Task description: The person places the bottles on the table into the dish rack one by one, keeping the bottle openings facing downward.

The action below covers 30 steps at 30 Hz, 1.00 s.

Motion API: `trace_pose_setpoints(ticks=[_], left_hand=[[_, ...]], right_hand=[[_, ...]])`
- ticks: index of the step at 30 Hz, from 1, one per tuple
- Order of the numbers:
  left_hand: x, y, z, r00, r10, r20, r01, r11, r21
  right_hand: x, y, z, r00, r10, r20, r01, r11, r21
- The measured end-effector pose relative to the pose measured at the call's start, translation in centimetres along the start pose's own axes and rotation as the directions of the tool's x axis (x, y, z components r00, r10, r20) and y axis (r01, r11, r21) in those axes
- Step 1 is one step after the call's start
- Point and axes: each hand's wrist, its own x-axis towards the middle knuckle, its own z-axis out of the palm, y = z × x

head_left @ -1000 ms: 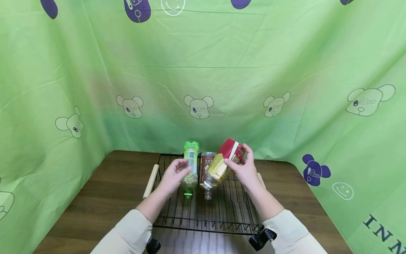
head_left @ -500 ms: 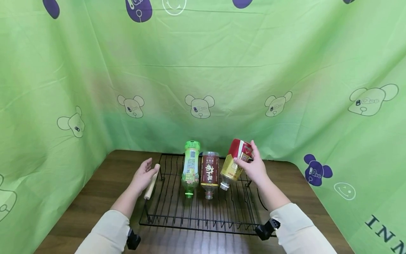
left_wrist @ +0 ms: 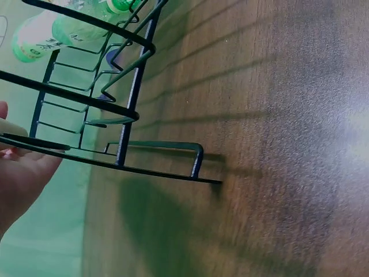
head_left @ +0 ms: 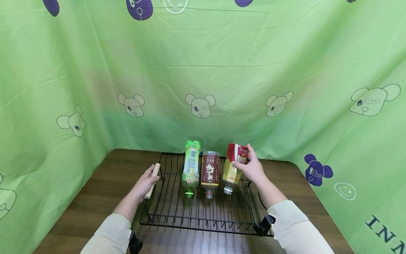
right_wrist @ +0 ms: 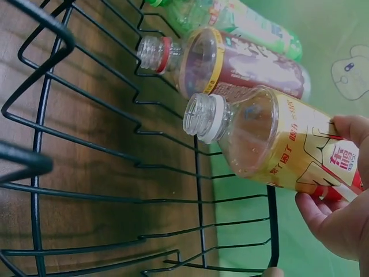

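Note:
My right hand grips a red and yellow plastic bottle around its base half, neck pointing down. In the right wrist view the bottle's uncapped mouth with a white ring lies close over the rack wires. My left hand holds the pale wooden handle at the left side of the black wire rack, thumb over it. Left of the held bottle, a maroon-labelled bottle stands neck down in the rack. Beside that is a green bottle, also neck down.
The rack rests on a dark wood table. A green cloth with bear prints hangs behind and at both sides. Black wrist cameras sit at both cuffs. Raised bent wires run across the rack.
The red and yellow bottle has moved right, away from the maroon one, then lower and more upright. My left hand has gone from the green bottle to the wooden handle.

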Motion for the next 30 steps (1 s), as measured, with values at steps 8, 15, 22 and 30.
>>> trace_pose_setpoints(ticks=[8, 15, 22, 30], left_hand=[[-0.3, -0.2, 0.1, 1.000, -0.007, 0.003, 0.007, 0.999, -0.051], [-0.3, -0.4, 0.1, 1.000, -0.007, -0.011, 0.007, 0.998, -0.059], [-0.3, -0.6, 0.1, 1.000, -0.008, -0.014, 0.007, 0.998, -0.065], [-0.2, -0.6, 0.1, 1.000, 0.007, 0.000, -0.007, 0.998, -0.070]], right_hand=[[0.5, 1.2, 0.5, 0.999, 0.026, 0.028, -0.024, 0.999, -0.040], [0.7, 1.8, 1.2, 0.998, -0.002, 0.058, 0.005, 0.999, -0.043], [0.7, 2.1, 1.7, 0.998, 0.016, 0.061, -0.013, 0.999, -0.051], [0.9, 2.1, 1.9, 0.997, 0.017, 0.075, -0.009, 0.994, -0.111]])
